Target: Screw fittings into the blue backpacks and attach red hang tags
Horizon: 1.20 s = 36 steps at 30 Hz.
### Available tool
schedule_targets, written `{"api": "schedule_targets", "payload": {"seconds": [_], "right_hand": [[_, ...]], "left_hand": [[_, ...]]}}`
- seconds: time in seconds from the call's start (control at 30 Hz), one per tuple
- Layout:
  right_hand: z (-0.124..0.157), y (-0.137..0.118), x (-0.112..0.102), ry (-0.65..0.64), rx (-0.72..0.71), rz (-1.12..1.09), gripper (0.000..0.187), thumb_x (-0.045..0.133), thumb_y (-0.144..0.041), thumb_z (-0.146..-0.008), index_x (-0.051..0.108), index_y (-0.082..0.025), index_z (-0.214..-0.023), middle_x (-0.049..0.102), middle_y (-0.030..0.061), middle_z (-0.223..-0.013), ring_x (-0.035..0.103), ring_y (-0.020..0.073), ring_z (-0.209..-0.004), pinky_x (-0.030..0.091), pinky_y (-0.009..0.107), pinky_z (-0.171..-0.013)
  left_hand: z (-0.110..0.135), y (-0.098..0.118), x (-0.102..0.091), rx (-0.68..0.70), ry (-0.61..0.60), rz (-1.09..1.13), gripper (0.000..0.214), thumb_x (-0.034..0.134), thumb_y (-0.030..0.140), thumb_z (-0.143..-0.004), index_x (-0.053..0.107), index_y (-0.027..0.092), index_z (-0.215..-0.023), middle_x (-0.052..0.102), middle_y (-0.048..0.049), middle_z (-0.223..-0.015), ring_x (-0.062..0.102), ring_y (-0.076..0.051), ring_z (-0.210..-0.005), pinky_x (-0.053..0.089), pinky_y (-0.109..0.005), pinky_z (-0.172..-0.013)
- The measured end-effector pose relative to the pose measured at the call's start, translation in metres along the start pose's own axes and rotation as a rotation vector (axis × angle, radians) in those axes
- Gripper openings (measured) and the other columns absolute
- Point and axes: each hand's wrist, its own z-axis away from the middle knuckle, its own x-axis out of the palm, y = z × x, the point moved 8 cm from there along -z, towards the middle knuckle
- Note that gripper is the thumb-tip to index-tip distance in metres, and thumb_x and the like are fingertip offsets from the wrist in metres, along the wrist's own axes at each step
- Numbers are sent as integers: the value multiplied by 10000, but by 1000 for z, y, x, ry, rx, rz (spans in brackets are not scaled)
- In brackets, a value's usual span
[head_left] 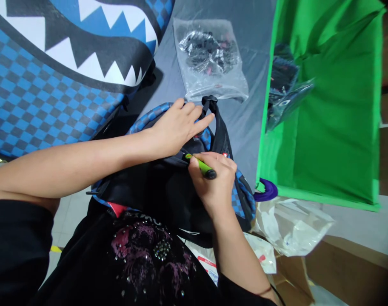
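A black backpack (155, 187) with blue-and-black checkered panels lies in front of me, partly over my lap. My left hand (178, 127) rests palm down on its upper part, fingers stretched out near the black top strap (209, 102); its thumb is hidden. Wrapped round a lime-green marker-like tool (203, 168) with a black end, my right hand (215, 176) is closed beside the left. The tool's front end points at the black fabric near a seam, and its tip is hard to make out.
A large blue-checkered bag with a shark-tooth print (53, 85) stands at left. On the grey table (251, 25) lies a clear plastic packet (213, 59). At right is a green fabric bin (334, 106) holding plastic-wrapped items, with a purple roll (266, 190), plastic bag (292, 227) and cardboard box (347, 267) below.
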Motion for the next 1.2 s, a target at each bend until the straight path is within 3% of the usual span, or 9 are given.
{"api": "schedule_targets", "payload": {"seconds": [0.53, 0.7, 0.8, 0.93, 1.07, 1.2], "right_hand": [[0, -3, 0, 1, -58, -65, 181, 591, -292, -857, 748, -210, -818, 773, 52, -843, 726, 231, -848, 513, 397, -842], [6, -2, 2, -3, -44, -174, 153, 597, -237, -867, 745, -206, -889, 781, 39, -898, 733, 207, -862, 502, 355, -846], [9, -7, 2, 28, -58, -201, 151, 606, -237, -879, 747, -210, -928, 782, 38, -951, 725, 209, -938, 461, 369, -911], [7, -14, 19, -17, -76, -311, 192, 612, -276, -889, 738, -218, -1023, 778, 39, -1030, 716, 208, -996, 442, 371, -906], [5, -11, 31, -57, -80, -365, 214, 609, -301, -893, 735, -222, -1047, 777, 44, -1034, 723, 207, -969, 453, 365, -890], [7, -7, 24, -32, -80, -401, 217, 622, -297, -879, 739, -207, -1039, 778, 54, -1010, 724, 213, -938, 464, 371, -885]], "left_hand": [[2, 3, -1, -11, -54, -35, 907, 618, 400, -853, 103, 260, -1587, 341, -127, -1551, 327, -364, -1381, 235, -508, -1121], [9, -11, -11, -39, -192, -91, 1105, 748, 472, -749, 65, 274, -1594, 180, -118, -1632, 246, -425, -1419, 229, -546, -1131], [21, -25, -17, -137, -282, -121, 1242, 818, 461, -674, 0, 296, -1594, 74, -130, -1659, 272, -446, -1390, 330, -556, -1080], [31, -29, -14, -199, -259, -167, 1331, 852, 388, -640, -92, 339, -1577, -63, -131, -1669, 294, -427, -1369, 458, -509, -987], [33, -31, -7, -245, -224, -220, 1293, 839, 318, -665, -74, 344, -1579, 51, -165, -1655, 371, -409, -1310, 522, -476, -900], [37, -34, -7, -199, -214, -186, 1168, 762, 276, -735, -32, 311, -1591, 161, -152, -1634, 409, -363, -1270, 517, -415, -914]]}}
